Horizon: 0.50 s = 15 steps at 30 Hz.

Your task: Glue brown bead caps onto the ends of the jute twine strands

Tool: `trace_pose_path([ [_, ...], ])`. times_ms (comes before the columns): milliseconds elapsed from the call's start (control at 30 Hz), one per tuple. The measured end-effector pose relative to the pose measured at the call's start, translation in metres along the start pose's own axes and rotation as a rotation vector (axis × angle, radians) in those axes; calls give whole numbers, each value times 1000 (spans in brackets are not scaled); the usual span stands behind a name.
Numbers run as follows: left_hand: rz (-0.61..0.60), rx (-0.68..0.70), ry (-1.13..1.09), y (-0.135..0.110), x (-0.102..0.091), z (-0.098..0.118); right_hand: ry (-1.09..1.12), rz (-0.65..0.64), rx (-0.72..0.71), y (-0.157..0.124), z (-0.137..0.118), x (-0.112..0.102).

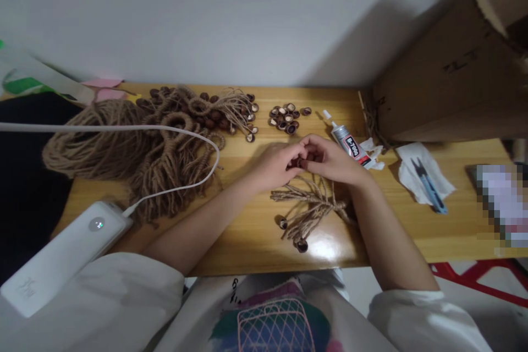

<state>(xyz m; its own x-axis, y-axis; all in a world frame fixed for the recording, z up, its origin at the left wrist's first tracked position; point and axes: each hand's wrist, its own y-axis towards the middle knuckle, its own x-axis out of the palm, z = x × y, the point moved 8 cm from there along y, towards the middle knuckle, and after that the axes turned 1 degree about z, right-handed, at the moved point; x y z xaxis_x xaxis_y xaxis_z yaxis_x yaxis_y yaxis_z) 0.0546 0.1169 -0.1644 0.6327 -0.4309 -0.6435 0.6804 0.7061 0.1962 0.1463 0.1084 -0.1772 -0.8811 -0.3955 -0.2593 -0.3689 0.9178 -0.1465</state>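
Note:
My left hand (275, 166) and my right hand (332, 162) meet over the middle of the table, fingers closed together. Between the fingertips a small dark brown nut shell (295, 163) shows in part; the fingers cover most of it. Just below lies a tassel of twisted jute cord (315, 206), some strands running up under my hands. At two cord ends sit nut shells, one (282, 223) at the left and one (302, 245) near the table's front edge. Behind my hands is a cluster of cut nut shells (284, 115), pale inside.
A B-7000 glue tube (350, 146) lies on crumpled tissue at the right. Blue thread snips (429, 187) rest on white tissue (408, 173). A cardboard box (445, 77) stands behind. Leftward are jute cord bundles (94, 137), a white power bank (66, 258) and its cable (181, 190).

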Motion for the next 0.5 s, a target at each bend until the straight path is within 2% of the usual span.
trace_pose_path([
  [500,10,26,6,0,-1,2,75,21,5,2,3,-1],
])
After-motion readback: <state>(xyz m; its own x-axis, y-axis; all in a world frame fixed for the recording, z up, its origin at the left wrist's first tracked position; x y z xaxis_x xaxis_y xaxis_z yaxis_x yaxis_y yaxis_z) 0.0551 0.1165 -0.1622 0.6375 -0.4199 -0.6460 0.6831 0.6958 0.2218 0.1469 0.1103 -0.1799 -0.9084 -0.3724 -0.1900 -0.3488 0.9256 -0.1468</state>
